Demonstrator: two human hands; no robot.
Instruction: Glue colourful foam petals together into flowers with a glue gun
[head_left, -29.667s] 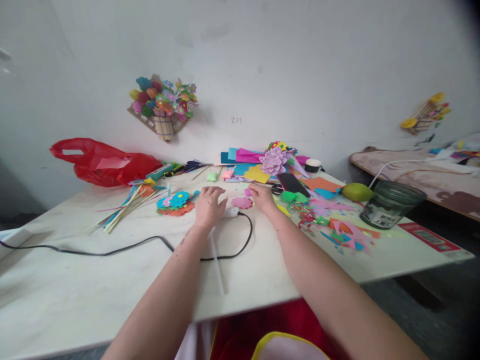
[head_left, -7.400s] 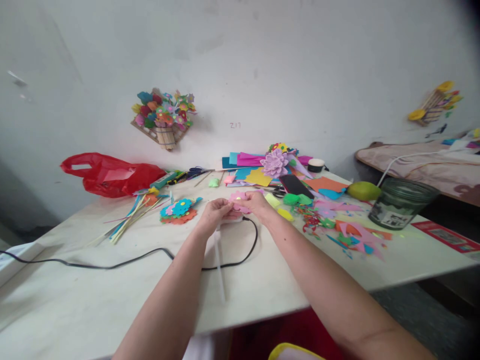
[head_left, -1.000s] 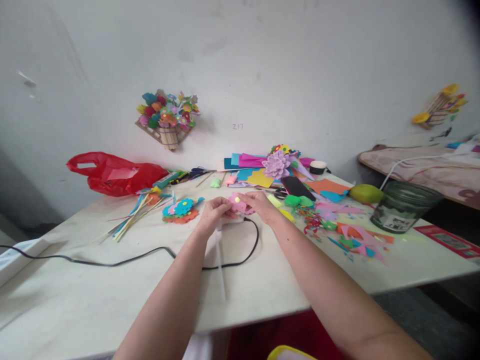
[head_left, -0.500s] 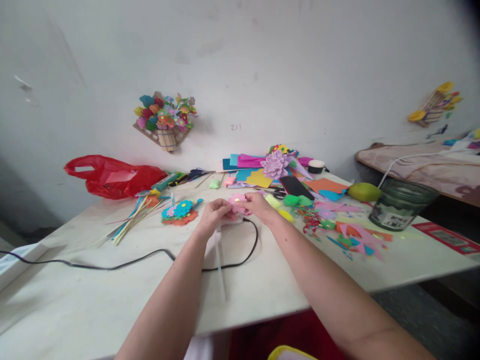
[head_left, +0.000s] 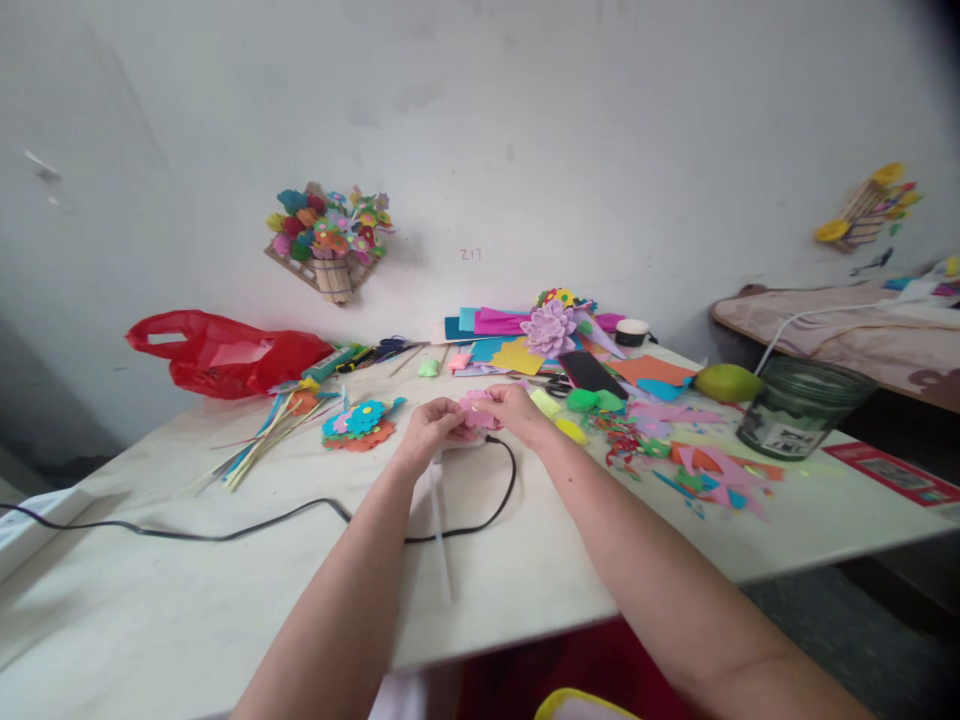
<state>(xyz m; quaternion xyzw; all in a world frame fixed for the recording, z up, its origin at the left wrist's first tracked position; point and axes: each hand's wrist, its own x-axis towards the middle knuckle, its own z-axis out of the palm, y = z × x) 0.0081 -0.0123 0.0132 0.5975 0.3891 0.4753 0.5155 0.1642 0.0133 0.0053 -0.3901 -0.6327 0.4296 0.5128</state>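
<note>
Between my two hands is a pink foam flower point(head_left: 475, 408), held just above the table. My left hand point(head_left: 433, 430) pinches its left side, and the fingers of my right hand point(head_left: 514, 408) close on its right side and partly cover it. Under the hands lies a glue gun, mostly hidden, with a translucent glue stick point(head_left: 441, 540) pointing toward me and a black cord point(head_left: 514, 480) coming out of it. Left of my left hand, blue, pink and orange foam flowers point(head_left: 361, 422) lie in a pile.
Thin sticks point(head_left: 259, 445) and a red plastic bag point(head_left: 225, 355) are at the left. Foam scraps point(head_left: 712, 475), a glass jar point(head_left: 799, 410) and a yellow-green fruit point(head_left: 727, 382) are at the right. Behind lie scissors point(head_left: 555, 385), a phone point(head_left: 592, 375) and a purple flower point(head_left: 551, 328).
The pink flower has turned slightly in my fingers, and its yellow centre shows less than before. Both hands stay in nearly the same place.
</note>
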